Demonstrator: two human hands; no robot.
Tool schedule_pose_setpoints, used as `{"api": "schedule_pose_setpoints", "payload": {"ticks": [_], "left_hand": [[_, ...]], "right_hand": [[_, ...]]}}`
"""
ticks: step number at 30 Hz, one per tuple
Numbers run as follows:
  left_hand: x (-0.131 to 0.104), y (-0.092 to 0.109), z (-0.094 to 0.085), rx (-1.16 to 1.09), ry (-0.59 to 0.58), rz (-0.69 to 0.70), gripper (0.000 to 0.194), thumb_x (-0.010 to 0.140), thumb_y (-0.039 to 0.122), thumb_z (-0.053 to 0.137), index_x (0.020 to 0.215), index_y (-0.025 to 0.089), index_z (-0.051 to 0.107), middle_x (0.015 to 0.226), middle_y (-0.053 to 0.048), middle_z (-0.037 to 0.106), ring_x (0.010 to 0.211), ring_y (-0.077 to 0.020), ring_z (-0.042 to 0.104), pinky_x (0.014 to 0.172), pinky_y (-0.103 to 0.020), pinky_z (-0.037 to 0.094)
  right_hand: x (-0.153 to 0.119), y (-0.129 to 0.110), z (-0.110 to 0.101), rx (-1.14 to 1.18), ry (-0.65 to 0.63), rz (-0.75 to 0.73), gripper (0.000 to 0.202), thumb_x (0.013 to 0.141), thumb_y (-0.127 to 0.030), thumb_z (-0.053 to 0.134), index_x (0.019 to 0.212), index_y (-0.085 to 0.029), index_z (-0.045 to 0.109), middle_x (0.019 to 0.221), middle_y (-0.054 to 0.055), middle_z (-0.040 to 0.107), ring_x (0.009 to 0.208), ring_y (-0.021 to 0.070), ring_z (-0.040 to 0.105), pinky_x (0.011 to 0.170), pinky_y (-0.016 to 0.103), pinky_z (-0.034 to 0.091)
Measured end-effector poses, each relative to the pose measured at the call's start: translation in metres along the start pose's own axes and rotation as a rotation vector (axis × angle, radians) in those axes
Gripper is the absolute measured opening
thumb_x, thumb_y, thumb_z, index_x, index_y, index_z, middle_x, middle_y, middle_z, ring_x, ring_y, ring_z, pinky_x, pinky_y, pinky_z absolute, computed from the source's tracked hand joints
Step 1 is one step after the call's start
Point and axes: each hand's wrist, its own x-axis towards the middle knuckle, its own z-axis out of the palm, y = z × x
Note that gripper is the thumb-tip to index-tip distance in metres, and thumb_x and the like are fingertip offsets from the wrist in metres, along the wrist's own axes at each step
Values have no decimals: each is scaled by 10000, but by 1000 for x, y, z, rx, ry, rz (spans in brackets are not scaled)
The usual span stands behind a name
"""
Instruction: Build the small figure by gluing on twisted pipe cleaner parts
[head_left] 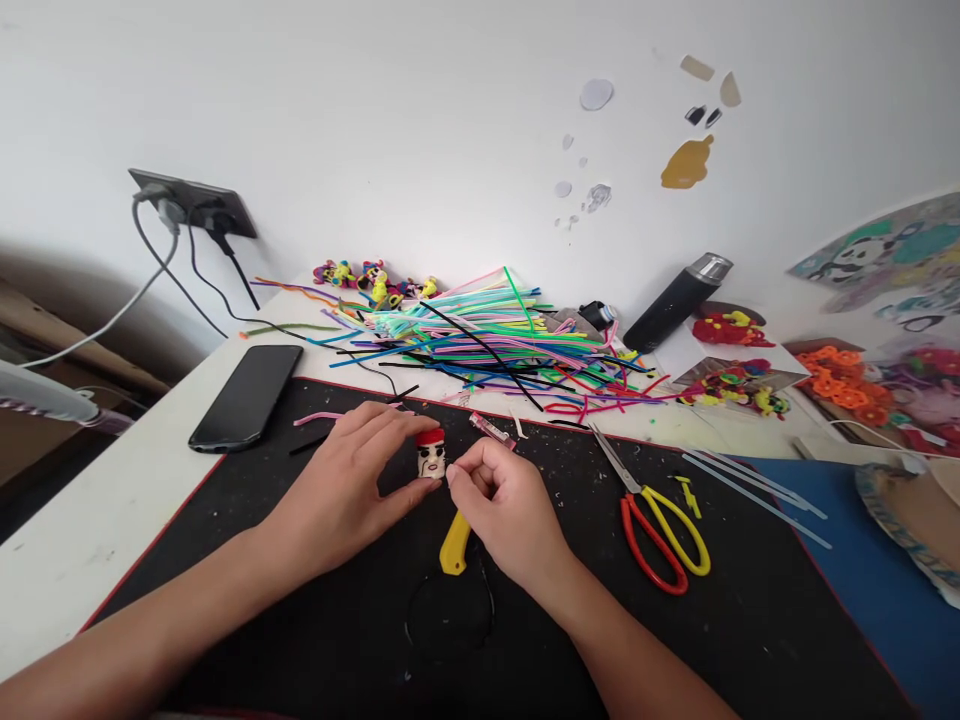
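Observation:
A small doll head with a red cap, a white face and black eyes sits between the thumb and forefinger of my left hand. The thumb presses at its base, the forefinger at the cap. My right hand is pinched closed just beside the lower right of the face; what its fingertips hold, if anything, is too small to make out. Partly under that hand lies a yellow-handled tool, its far end hidden. Closer to me, a thin black loop rests on the black mat.
Scissors with red and yellow handles lie right of my right hand. Behind are a pile of pipe cleaners and a dark thermos. A phone lies at left. Clear glue sticks and a cardboard piece are at right.

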Motion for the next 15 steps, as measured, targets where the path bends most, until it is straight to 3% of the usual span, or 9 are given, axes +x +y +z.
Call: {"api": "schedule_pose_setpoints", "payload": {"ticks": [15], "left_hand": [[-1, 0, 1, -3, -13, 19, 337, 992, 355, 673, 1295, 227, 603, 1204, -74, 724, 1144, -275, 598, 1004, -419, 490]], "right_hand": [[-2, -2, 0, -17, -8, 20, 153, 884, -307, 641, 774, -209, 602, 550, -75, 443, 498, 106, 403, 491, 239, 293]]}}
